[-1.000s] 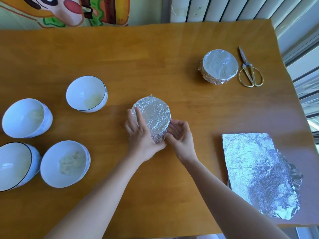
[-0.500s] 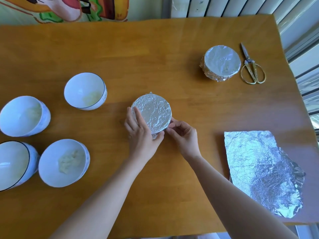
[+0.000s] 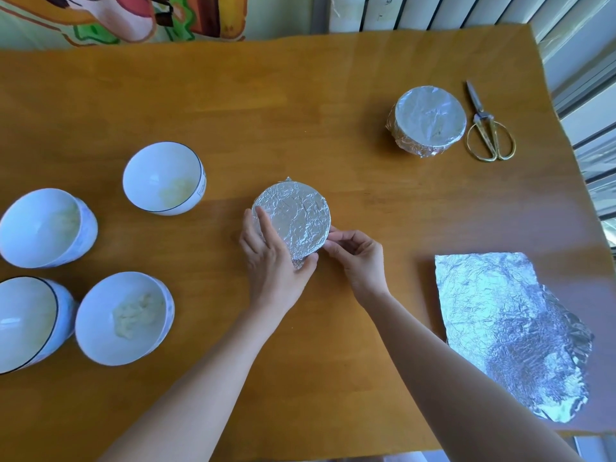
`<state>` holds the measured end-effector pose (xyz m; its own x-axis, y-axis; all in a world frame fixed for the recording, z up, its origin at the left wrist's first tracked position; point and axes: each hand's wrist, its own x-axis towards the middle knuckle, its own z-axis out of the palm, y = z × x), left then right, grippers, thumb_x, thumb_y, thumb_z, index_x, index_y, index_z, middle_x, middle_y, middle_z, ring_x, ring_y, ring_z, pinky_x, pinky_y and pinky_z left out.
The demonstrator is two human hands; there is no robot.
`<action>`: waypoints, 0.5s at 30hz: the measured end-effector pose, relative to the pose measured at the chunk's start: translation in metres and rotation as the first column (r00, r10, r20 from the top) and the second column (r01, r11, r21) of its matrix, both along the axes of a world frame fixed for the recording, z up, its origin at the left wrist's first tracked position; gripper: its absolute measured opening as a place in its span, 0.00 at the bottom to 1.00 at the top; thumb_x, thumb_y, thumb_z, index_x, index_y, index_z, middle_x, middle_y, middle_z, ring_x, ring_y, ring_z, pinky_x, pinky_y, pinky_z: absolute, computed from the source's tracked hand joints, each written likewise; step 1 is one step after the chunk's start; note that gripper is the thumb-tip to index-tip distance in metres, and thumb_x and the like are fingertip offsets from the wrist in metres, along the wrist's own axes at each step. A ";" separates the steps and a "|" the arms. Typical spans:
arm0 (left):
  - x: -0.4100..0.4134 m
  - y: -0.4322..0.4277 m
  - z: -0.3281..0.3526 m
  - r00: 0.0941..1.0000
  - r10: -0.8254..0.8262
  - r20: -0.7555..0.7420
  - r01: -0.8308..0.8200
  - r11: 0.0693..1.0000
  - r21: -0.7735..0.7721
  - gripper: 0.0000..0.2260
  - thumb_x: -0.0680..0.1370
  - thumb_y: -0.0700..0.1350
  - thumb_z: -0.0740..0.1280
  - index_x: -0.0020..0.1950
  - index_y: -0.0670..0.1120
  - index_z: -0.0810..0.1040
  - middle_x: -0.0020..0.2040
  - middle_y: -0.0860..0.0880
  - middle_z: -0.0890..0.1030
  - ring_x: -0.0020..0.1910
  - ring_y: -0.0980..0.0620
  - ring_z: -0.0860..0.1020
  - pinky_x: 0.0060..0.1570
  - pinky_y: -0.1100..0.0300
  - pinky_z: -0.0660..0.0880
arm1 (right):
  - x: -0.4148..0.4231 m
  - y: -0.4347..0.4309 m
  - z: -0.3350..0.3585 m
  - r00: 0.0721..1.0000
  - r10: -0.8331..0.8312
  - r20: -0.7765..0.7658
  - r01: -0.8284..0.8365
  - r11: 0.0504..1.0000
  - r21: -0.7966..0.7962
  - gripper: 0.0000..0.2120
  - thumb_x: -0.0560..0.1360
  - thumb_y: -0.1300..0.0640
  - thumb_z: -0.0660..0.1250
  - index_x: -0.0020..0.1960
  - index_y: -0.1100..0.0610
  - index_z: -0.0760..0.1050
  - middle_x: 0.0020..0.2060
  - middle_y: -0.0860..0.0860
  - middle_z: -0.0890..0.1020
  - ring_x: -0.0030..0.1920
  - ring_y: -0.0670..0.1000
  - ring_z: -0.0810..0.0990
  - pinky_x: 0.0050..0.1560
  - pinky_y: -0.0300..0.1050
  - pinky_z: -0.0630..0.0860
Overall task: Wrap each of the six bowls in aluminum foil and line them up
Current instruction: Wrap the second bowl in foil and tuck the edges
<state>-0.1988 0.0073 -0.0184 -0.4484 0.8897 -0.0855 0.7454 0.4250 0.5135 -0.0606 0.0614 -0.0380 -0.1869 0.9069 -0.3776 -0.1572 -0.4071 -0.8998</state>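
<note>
Open bowls (image 3: 163, 178): four, clustered at frame left, pale residue inside.
Left hand (image 3: 273, 258): fingers curled round the left side of the foil-covered bowl (image 3: 293, 218), frame centre, on the table (image 3: 333, 95).
Right hand (image 3: 356, 258): fingertips pinching foil at that bowl's lower right rim.
Finished bowl (image 3: 430, 118): upper right, just beside scissors (image 3: 486, 128).
Foil sheet (image 3: 506, 328): lower right, flat, crinkled.

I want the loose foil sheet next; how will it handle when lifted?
The foil sheet looks thin and heavily crinkled, so it is probably very light and floppy. Its ragged lower-right edge suggests it creases or tears easily if pinched hard.
</note>
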 end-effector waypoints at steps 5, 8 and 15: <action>0.001 -0.001 0.001 1.000 0.010 0.007 -0.010 1.000 0.000 0.52 0.69 0.57 0.75 0.79 0.35 0.48 0.77 0.34 0.52 0.72 0.34 0.57 0.69 0.42 0.64 | -0.004 -0.002 -0.001 0.983 -0.070 0.169 0.054 0.994 0.097 0.04 0.71 0.66 0.75 0.44 0.60 0.83 0.49 0.55 0.84 0.51 0.50 0.83 0.52 0.39 0.77; 0.002 -0.002 0.003 0.999 0.014 0.034 -0.014 1.000 0.005 0.52 0.69 0.56 0.74 0.80 0.36 0.47 0.77 0.34 0.51 0.73 0.35 0.55 0.70 0.43 0.63 | -0.008 -0.004 -0.001 0.964 -0.102 0.244 0.074 0.990 0.120 0.04 0.72 0.66 0.74 0.45 0.59 0.84 0.45 0.52 0.86 0.47 0.47 0.84 0.49 0.38 0.77; 0.004 -0.016 0.012 0.978 -0.014 0.209 0.006 0.999 0.042 0.50 0.68 0.59 0.64 0.80 0.36 0.45 0.78 0.37 0.48 0.76 0.42 0.51 0.72 0.57 0.51 | -0.012 -0.008 0.009 0.920 -0.015 0.391 -0.090 0.964 0.250 0.16 0.75 0.66 0.66 0.61 0.56 0.81 0.49 0.50 0.84 0.48 0.45 0.82 0.50 0.34 0.75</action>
